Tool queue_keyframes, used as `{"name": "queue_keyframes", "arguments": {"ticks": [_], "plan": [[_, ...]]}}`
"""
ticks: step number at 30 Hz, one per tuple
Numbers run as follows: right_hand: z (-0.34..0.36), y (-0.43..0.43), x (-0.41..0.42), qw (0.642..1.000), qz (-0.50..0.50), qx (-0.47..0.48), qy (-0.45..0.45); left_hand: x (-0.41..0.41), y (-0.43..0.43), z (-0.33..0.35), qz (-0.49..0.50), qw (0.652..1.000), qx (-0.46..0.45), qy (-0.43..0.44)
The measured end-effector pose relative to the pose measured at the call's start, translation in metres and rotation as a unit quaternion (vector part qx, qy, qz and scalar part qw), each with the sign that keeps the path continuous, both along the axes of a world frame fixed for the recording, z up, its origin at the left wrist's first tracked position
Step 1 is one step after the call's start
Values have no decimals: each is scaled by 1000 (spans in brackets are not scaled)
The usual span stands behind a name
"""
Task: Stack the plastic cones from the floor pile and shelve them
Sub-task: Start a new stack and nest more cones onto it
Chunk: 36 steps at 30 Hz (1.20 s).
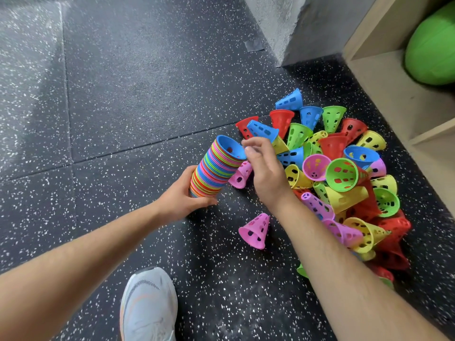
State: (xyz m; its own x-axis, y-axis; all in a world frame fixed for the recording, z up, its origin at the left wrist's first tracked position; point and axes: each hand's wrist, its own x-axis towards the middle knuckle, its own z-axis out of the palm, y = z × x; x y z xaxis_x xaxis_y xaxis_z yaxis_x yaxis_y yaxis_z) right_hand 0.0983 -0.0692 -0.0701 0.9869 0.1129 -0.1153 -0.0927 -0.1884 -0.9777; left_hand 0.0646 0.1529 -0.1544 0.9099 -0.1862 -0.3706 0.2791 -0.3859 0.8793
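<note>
A tall stack of nested plastic cones in many colours leans over the floor, topped by a blue cone with its wide mouth facing up. My left hand grips the stack near its lower end. My right hand hovers just right of the stack's top with fingers loosely curled and nothing in them. A loose pile of red, blue, green, yellow and pink cones lies on the floor to the right. Two pink cones lie apart from it: one near my right forearm, another beside the stack.
A wooden shelf unit stands at the right, with a green ball in one compartment. A grey wall corner rises behind the pile. My white shoe is on the speckled black rubber floor.
</note>
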Motion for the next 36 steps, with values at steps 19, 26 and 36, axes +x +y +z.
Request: {"name": "queue_keyframes", "arguments": {"ticks": [19,26,36], "plan": [[-62,-24,-13,923,135,-359,8,-2,-1,1,-25,1000,-13,-1],[-43,-38,-6,957,-18,-289,-11,-5,-1,-2,-53,998,25,-10],[-7,-55,-20,948,-205,-218,-108,-7,-4,0,-61,997,46,-28]]}}
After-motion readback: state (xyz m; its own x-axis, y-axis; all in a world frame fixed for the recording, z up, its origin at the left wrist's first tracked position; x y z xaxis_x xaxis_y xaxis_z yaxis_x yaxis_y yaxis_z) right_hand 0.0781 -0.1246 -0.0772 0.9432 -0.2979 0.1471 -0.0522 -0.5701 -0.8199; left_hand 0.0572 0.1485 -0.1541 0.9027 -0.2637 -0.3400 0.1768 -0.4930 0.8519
